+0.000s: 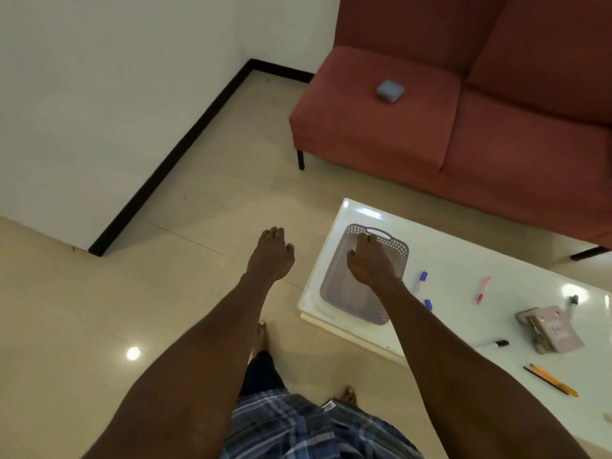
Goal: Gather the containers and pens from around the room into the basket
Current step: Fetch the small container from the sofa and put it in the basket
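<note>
A grey perforated basket (337, 293) sits on the left end of a white low table (463, 270). My right hand (372, 260) hovers over the basket, fingers loosely apart, holding nothing. My left hand (271, 253) hangs over the floor left of the table, also holding nothing. On the table lie a blue-capped pen (422, 280), a second blue cap (428, 304) partly behind my forearm, a pink pen (483, 290), a black-capped marker (495, 344) and two pencils (551, 379). A small grey-blue container (390, 90) rests on the red sofa (381, 134).
A pinkish box-like object (551, 329) and a small dark item (573, 299) lie at the table's right side. The sofa stands behind the table. Tiled floor (198, 210) stretches left to a white wall with a black skirting. My feet are below.
</note>
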